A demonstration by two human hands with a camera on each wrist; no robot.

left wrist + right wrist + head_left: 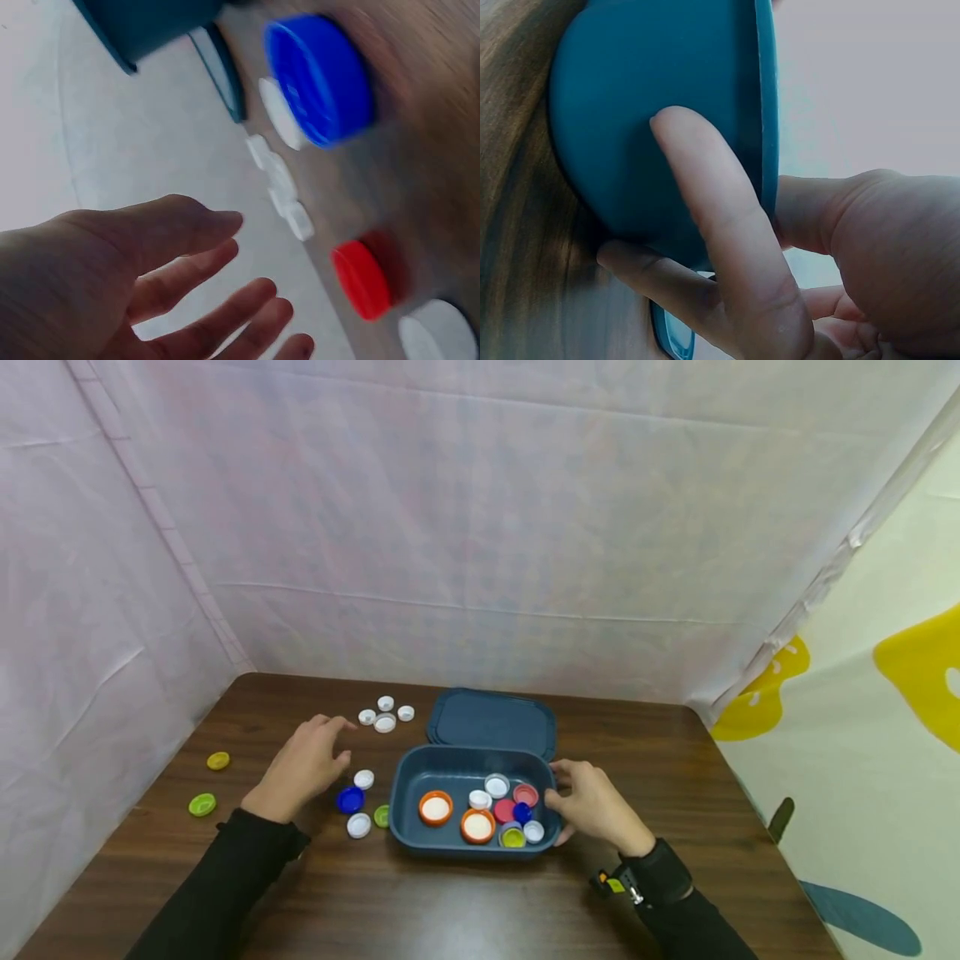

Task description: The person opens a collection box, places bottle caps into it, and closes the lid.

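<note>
Right hand (596, 806) grips the box (420, 768); left hand (300, 768) spread, empty.
Nine caps in the box, ten on the tabletop (450, 902); one lid (491, 720).

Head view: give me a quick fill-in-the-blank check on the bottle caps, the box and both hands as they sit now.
1. The right hand grips the ____ end of the blue box.
2. The left hand hovers open and holds ____.
3. The box's lid lies on the table ____ the box.
4. Four ____ caps sit grouped left of the lid.

Missing words: right; nothing; behind; white
</note>
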